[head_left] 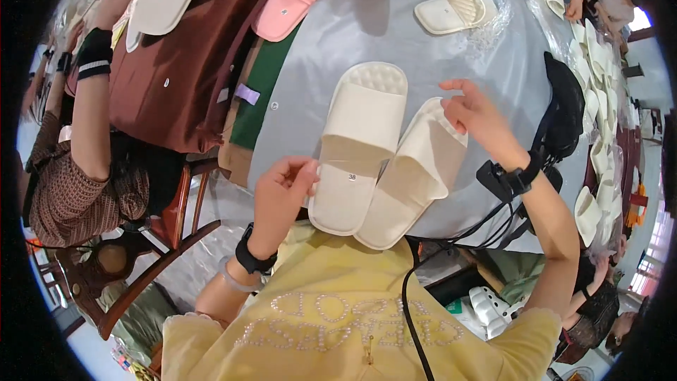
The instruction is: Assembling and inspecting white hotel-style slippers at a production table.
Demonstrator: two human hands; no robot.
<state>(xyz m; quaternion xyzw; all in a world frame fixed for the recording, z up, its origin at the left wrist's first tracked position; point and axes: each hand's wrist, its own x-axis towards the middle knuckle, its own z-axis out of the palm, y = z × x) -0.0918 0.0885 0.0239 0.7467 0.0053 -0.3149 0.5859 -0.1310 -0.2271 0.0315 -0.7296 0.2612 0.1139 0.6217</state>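
White slippers (363, 123): the pair lay on the grey-covered worktop (289, 141), right in front of the person, straps up, near ends touching and far ends splayed.
Left hand (282, 187): fingers bent inward at the outer edge of the left slipper (342, 204); whether they pinched it or merely rested there, I could not tell.
Right hand (479, 113): forefinger stuck out, the other fingers curled by the far end of the right slipper (429, 159); a grip could not be made out.
Pair so far: both slippers looked already unwrapped and together, though, judging by their angle, not squared up; what else was left could not be told.
Beyond: pink slippers (293, 0) and another white slipper (451, 17) beside crumpled clear plastic (486, 39).
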